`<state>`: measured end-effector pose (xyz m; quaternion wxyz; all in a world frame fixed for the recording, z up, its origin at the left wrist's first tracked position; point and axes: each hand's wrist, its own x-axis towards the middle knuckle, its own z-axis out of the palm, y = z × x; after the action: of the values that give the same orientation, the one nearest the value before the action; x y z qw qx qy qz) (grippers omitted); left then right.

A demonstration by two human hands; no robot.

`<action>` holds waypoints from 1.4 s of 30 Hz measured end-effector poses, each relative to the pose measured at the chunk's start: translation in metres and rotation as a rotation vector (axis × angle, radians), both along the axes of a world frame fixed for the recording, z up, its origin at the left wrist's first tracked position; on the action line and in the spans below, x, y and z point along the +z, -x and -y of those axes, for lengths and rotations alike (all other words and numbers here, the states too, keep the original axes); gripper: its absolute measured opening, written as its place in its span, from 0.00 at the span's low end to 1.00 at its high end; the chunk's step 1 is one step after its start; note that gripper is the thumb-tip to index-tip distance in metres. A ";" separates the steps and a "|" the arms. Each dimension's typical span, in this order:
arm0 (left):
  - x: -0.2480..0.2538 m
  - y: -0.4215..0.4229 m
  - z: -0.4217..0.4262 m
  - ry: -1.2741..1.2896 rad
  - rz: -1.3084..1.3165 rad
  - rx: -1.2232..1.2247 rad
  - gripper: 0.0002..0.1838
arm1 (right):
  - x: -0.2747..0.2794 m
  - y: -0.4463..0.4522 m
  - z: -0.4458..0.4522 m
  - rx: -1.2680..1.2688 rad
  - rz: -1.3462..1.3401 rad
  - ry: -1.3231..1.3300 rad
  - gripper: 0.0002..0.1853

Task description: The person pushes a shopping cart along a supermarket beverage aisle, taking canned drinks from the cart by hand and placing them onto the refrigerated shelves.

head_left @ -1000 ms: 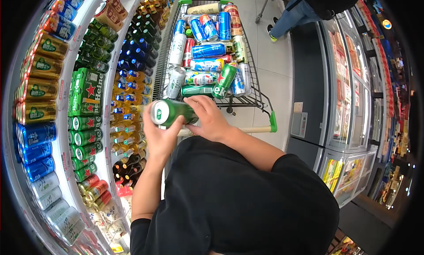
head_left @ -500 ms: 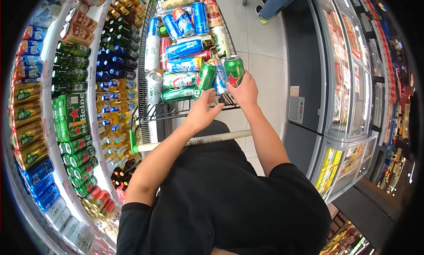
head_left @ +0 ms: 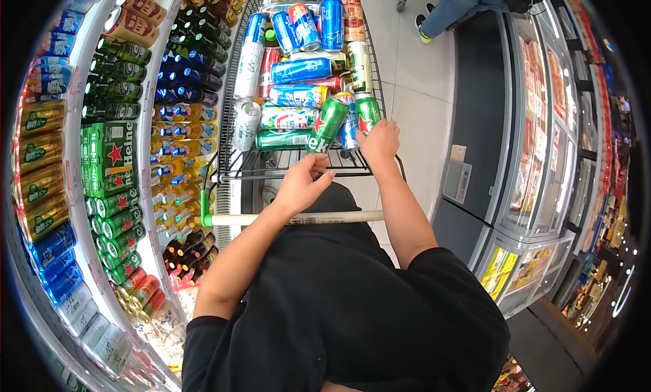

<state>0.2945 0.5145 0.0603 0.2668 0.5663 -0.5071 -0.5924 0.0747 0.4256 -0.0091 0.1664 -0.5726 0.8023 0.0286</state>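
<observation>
Green Heineken can, red star showing: at the near right corner of the shopping cart's load, right hand on its lower end. Reads as the placing step, can about seated. Release calls for it to be steady against its neighbours first.

Right hand: fingers curled round the can, thumb on the inner side, forearm reaching forward over the push bar. Left hand: holding nothing, fingers loosely bent, thumb apart, just short of the basket's near edge, elbow bent.

Blue-and-white can sits just left of the held one, then a tilted green can. Silver can at near left corner. Drink shelves left, glass-fronted freezer right, another person ahead.
</observation>
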 end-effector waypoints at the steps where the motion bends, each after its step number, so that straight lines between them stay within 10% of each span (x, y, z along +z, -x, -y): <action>1: 0.000 -0.005 -0.003 0.030 0.014 -0.009 0.25 | 0.000 -0.001 -0.001 0.012 -0.017 0.032 0.38; 11: 0.031 -0.098 -0.067 0.456 0.309 -0.040 0.19 | 0.021 -0.016 -0.042 0.098 -0.101 0.173 0.36; 16: 0.021 -0.160 -0.117 0.497 0.331 0.187 0.17 | 0.031 -0.056 -0.071 0.502 0.237 0.662 0.20; 25: 0.000 -0.215 -0.150 0.614 0.477 0.117 0.16 | 0.068 -0.121 -0.145 0.902 0.586 0.452 0.10; 42: -0.040 -0.221 -0.111 0.860 0.723 -0.123 0.20 | 0.039 -0.117 -0.173 0.800 0.000 0.070 0.32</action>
<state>0.5152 0.6253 0.0204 0.2477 0.5431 -0.7940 -0.1152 0.1915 0.5983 0.0295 0.1225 -0.8450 0.5166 0.0639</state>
